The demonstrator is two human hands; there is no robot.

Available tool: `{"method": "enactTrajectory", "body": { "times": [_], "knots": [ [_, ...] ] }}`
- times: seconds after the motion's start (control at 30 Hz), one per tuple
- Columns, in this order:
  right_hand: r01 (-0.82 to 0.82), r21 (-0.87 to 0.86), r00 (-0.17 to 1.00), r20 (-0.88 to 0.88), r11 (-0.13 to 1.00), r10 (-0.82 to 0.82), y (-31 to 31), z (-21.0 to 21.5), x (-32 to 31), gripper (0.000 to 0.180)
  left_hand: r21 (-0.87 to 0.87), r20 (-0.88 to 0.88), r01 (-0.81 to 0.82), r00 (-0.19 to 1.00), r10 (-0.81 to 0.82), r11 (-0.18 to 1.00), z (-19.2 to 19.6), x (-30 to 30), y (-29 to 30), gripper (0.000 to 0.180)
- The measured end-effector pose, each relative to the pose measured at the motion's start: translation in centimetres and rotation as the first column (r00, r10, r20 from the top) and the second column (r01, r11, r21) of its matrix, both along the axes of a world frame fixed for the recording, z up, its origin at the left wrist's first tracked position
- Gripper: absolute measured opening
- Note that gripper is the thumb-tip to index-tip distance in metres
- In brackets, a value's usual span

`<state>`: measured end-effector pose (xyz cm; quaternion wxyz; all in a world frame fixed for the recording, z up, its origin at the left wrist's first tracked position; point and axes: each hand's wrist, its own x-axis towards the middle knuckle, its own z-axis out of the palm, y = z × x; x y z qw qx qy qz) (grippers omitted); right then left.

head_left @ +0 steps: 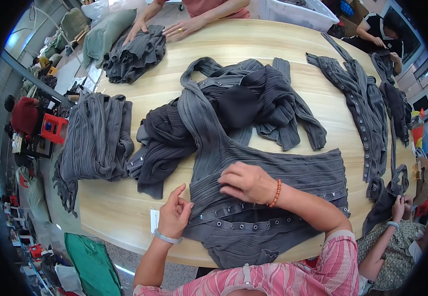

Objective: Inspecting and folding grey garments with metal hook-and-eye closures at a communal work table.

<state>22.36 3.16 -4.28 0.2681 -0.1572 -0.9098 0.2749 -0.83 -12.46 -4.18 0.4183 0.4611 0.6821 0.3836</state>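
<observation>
A grey ribbed garment [273, 172] with a row of metal snaps lies spread on the round wooden table [243, 44] in front of me. My right hand [246, 181] rests flat on its ribbed cloth, fingers bent and pointing left. My left hand [174, 212] pinches the garment's left edge by the snap strip between thumb and fingers. A bead bracelet circles my right wrist and a pale band my left. A heap of dark grey garments [243, 103] lies just beyond.
A folded grey stack [95, 138] sits at the table's left, another pile [135, 54] lies under a person's hands [182, 28] at the far edge. Long snap strips [367, 108] drape the right side, where a seated person's hand [398, 204] holds dark cloth. A white bin [298, 12] stands beyond.
</observation>
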Motion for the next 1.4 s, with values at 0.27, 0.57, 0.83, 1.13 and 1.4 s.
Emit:
{"method": "enactTrajectory", "body": {
  "times": [0.27, 0.57, 0.83, 1.13, 1.4],
  "knots": [
    [-0.108, 0.047, 0.983, 0.152, 0.993, 0.099, -3.3, 1.2, 0.0, 0.059, 0.012, 0.254, -0.117, 0.961, 0.11, 0.993, 0.4, -1.7, 0.5, 0.048],
    [-0.05, 0.114, 0.99, 0.139, 0.992, 0.034, -5.2, -0.5, -1.7, 0.021, -0.037, -0.132, 0.167, 0.977, -0.17, 0.985, 1.0, -2.9, -1.8, 0.056],
    [0.024, -0.09, 0.985, 0.174, 0.996, -0.008, -6.0, 0.2, -1.7, 0.037, 0.015, 0.34, -0.04, 0.94, 0.032, 0.999, 1.2, -2.2, -3.7, 0.013],
    [-0.168, 0.151, 0.97, 0.199, 0.974, 0.136, 0.0, -0.2, -10.6, 0.021, -0.084, 0.295, -0.094, 0.948, 0.115, 0.992, -0.4, -2.0, -4.8, 0.046],
    [0.141, 0.053, 0.968, -0.216, 0.989, -0.126, 1.6, -0.9, -12.2, 0.01, 0.071, -0.235, -0.152, 0.958, 0.165, 0.986, 0.5, -3.0, -3.8, 0.044]
  ]
}}
